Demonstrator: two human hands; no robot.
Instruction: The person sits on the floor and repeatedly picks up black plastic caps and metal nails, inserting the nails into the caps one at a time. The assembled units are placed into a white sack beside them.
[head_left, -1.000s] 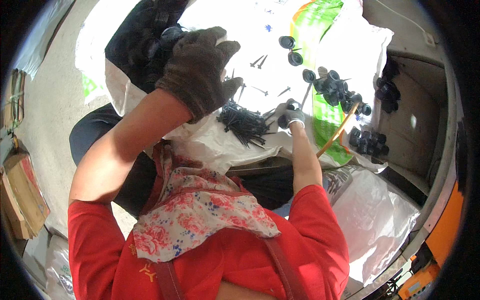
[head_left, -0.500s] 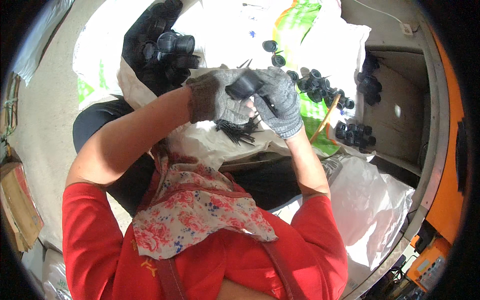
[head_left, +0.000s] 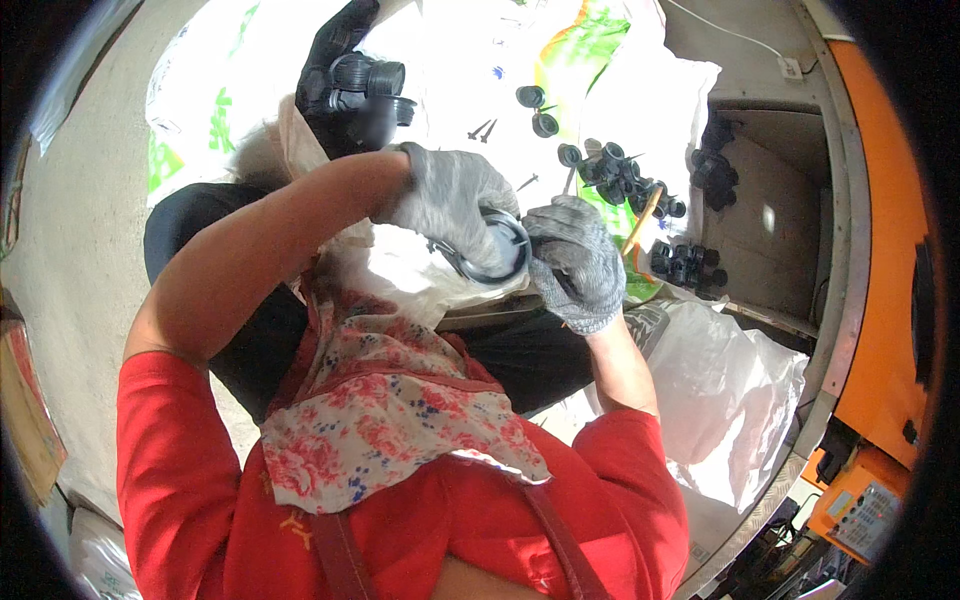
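Note:
My left hand (head_left: 450,195), in a grey knitted glove, grips a round black plastic cap (head_left: 516,272). The cap is tilted so its open, ring-shaped rim shows, and gloved fingers reach into its hollow. Close against the cap's right side is my right hand (head_left: 578,262), gloved the same way, with its fingers curled in. Whatever those fingers pinch is too small or hidden to make out. A few thin black plastic pins (head_left: 482,130) lie on the white sacking (head_left: 440,60) beyond my hands.
A black heap of ribbed round parts (head_left: 370,85) sits far left. Small black caps (head_left: 615,175) cluster to the right beside a wooden stick (head_left: 643,222). Further right are a cardboard box (head_left: 775,205), a clear plastic bag (head_left: 740,400) and an orange machine (head_left: 860,510).
Both hands have come nearer my body with the cap, which has turned so its open rim shows. The pile of thin black pins under my hands is now out of sight.

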